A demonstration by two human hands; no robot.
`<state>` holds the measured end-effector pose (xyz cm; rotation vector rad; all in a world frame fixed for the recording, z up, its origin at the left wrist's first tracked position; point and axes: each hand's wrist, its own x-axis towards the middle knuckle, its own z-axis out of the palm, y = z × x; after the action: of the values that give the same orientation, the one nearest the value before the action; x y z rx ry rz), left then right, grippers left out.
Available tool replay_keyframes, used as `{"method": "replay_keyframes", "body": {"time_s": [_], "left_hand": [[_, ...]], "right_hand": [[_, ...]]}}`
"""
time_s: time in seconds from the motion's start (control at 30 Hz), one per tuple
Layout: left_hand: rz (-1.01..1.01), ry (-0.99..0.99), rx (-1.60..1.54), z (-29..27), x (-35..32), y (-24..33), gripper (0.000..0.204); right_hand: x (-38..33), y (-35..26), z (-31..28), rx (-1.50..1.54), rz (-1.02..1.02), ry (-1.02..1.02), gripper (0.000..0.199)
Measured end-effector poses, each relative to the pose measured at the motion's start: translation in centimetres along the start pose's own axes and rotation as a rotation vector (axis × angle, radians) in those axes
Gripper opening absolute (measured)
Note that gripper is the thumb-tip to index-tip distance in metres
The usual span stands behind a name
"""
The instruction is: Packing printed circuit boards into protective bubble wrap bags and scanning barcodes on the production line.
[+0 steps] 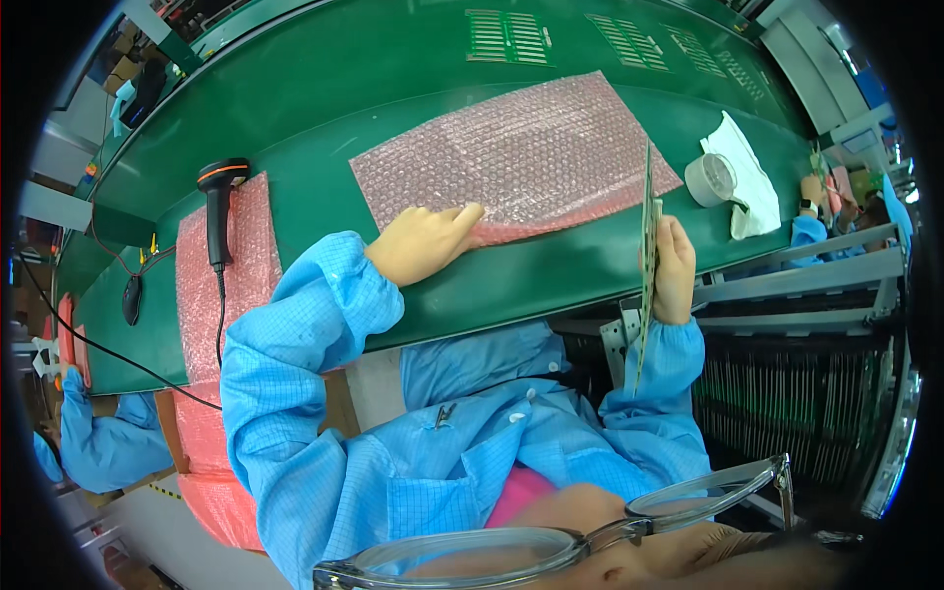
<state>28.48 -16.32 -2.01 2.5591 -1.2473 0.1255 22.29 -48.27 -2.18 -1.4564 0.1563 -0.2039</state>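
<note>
A pink bubble-wrap bag [511, 157] lies flat on the green bench in front of me. My left hand [423, 244] is at its near edge, fingers curled and pinching the lip of the bag. My right hand [674, 267] grips a thin circuit board panel [648, 236] by its side. The panel stands upright, seen almost edge-on, so its faces are mostly hidden. It is just right of the bag, its far end overlapping the bag's right side in view.
A barcode scanner [218, 211] rests on more pink bubble wrap [187, 256] at left, its cable trailing down. A white cup [710, 180] and white paper [752, 187] lie at right. Several board panels [508, 37] line the far side. A rack of boards [796, 403] stands below right. Co-workers' sleeves [108, 438] show.
</note>
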Motion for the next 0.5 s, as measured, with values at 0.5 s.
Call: {"method": "replay_keyframes", "body": {"time_s": [0.5], "left_hand": [[-0.305,-0.091,-0.403,-1.2,1.8,2.2,0.021]], "right_hand": [[-3.3,3.2,-3.0,0.053,0.025,-0.054,0.018]]}}
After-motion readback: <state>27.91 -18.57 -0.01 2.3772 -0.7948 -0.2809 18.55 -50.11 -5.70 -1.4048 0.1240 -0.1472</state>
